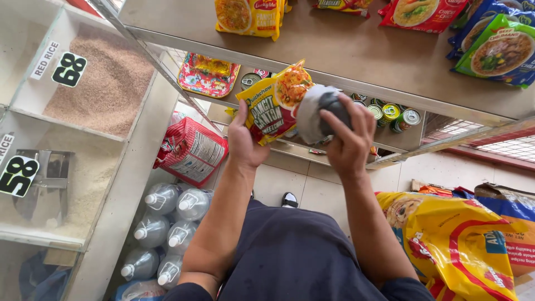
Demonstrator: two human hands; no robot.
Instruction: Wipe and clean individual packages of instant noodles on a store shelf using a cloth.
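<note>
While the left hand (243,139) grips a glossy yellow-and-red noodle packet (271,103) by its lower left edge, fingers curled behind the crinkled plastic, the right hand (346,139) presses a bunched grey cloth (313,114) against the packet's right end, fingers spread over the soft wad. The two hands are close together, joined only through packet and cloth, and the packet is held in the air, tilted, just in front of the edge of a flat brown shelf (356,56). On that smooth shelf lie more shiny packets: a yellow one (248,17) at the far left, a red one (418,12) further right, and green-and-blue ones (496,47) at the far right. Below the shelf edge, round metal cans (398,115) with ringed lids stand in a cluster just right of the cloth, and a flat red patterned pouch (207,75) lies to the left. At the left stand clear-walled bins, one filled with reddish-brown grain (106,83) and one with pale fine grain (89,178). Low down, a red printed sack (192,150) leans above clear plastic bottles (167,223) with white caps. At the near right sits a large yellow-and-red woven-looking bag (451,239).
</note>
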